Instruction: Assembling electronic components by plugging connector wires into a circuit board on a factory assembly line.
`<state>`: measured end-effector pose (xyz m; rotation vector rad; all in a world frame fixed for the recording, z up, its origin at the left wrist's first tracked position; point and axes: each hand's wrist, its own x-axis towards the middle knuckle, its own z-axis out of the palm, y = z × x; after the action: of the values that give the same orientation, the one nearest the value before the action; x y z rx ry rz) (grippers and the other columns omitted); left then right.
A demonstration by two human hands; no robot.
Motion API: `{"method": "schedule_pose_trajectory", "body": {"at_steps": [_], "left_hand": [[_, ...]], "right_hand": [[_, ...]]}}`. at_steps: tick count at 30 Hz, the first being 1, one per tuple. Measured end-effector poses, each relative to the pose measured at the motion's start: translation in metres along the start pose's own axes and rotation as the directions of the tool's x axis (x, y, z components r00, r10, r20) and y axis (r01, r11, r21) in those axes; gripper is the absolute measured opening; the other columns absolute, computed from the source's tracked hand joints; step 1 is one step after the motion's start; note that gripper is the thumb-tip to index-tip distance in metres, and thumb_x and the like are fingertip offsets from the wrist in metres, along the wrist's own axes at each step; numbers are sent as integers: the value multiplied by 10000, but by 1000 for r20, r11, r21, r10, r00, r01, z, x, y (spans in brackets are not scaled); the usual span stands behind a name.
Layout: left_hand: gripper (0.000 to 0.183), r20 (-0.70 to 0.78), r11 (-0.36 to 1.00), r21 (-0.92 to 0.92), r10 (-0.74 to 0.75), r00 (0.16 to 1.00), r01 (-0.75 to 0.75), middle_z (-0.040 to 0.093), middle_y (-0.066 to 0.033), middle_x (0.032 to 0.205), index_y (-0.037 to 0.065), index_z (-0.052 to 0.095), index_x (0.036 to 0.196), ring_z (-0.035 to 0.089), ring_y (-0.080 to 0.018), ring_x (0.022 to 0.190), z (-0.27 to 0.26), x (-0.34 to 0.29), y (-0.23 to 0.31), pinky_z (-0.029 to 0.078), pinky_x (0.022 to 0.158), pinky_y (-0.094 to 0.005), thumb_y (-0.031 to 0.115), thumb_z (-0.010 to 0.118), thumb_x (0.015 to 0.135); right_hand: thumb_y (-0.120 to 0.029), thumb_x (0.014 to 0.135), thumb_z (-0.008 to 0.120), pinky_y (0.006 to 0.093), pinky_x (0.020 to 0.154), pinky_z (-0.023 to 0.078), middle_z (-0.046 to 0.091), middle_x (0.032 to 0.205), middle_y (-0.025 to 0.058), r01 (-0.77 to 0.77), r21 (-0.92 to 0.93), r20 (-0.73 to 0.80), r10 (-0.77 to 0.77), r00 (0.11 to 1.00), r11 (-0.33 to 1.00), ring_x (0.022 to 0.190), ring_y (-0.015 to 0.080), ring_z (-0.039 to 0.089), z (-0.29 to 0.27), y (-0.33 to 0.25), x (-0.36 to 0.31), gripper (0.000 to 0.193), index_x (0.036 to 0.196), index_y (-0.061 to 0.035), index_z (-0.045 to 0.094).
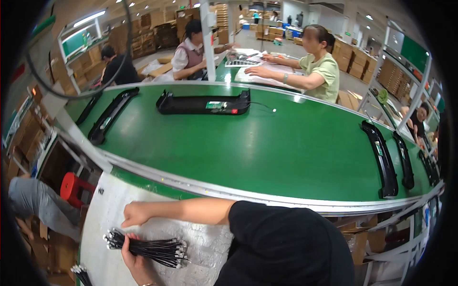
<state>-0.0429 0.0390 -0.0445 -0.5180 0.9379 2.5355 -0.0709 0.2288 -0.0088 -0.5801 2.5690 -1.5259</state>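
A bundle of short black cables with white plug ends (160, 251) lies over the white worktop. My left hand (135, 262) comes up from the lower edge and is closed round the bundle near its left end, thumb on top. My right hand (137, 214) reaches in from the right, just above the bundle's left plugs and apart from them. Its fingers are curled together; what they hold, if anything, is hidden. A second bunch of similar cables (81, 275) shows at the lower left edge.
Beyond the worktop (200, 248) runs a green conveyor belt (238, 143) with a metal rail. A long black housing with a green circuit board (205, 103) lies on it, with more housings at both ends. Co-workers sit across the belt. A red stool (74, 188) stands left.
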Motion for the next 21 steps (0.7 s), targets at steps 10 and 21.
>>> {"method": "schedule_pose_trajectory", "body": {"at_steps": [10, 21], "left_hand": [[210, 348, 989, 48, -148, 926, 140, 609, -146, 869, -39, 540, 947, 619, -239, 739, 16, 16, 17, 517, 736, -349, 34, 548, 750], [191, 178, 987, -122, -86, 980, 109, 585, -67, 808, 43, 540, 993, 596, -175, 750, 5, -11, 10, 516, 716, -352, 95, 568, 812]], "right_hand": [[-185, 801, 612, 220, 467, 427, 607, 695, 40, -59, 344, 16, 57, 998, 937, 560, 94, 551, 18, 10, 40, 193, 868, -4, 612], [-192, 848, 560, 207, 608, 436, 630, 793, 37, -136, 494, 34, 137, 990, 859, 688, 86, 574, 24, -17, 27, 187, 909, -24, 615]]}}
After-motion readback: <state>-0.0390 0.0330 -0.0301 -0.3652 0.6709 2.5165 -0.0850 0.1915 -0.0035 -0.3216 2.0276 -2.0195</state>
